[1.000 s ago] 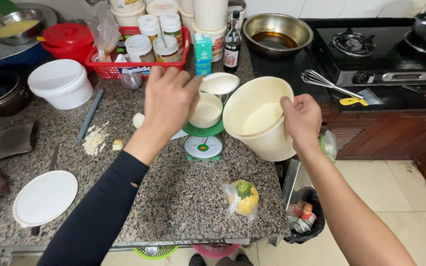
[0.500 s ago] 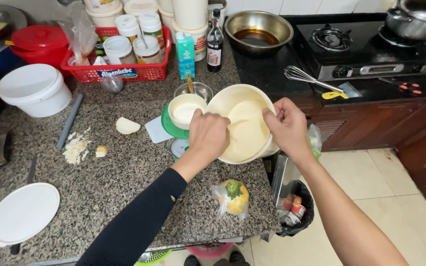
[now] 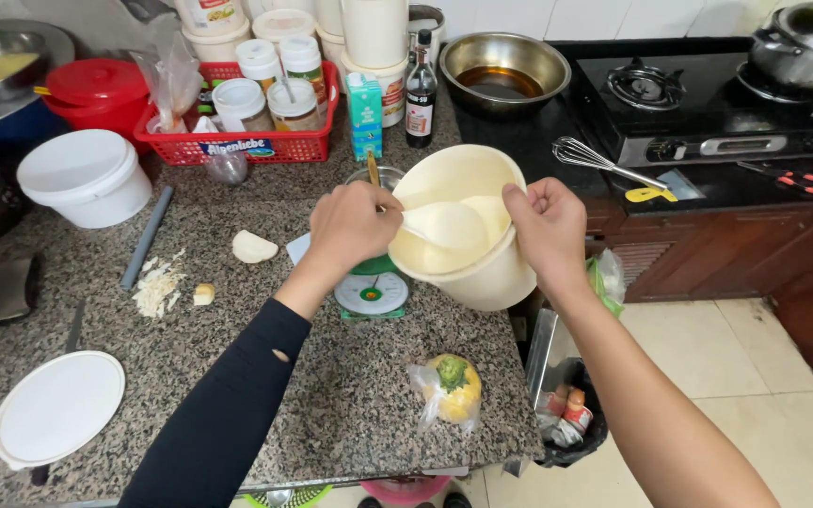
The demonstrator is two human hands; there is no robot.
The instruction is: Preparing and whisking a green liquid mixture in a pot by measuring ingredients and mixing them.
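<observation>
Cream tub is held tilted above green kitchen scale, rim pinched by closed right hand; white scoop inside is gripped by closed left hand.

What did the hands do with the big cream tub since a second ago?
The left hand came off the small bowl on the scale and went into the cream tub, where it now holds a white scoop. The right hand kept its grip on the rim and tipped the tub toward the left hand. The whisk and the white lid stayed put.
</observation>
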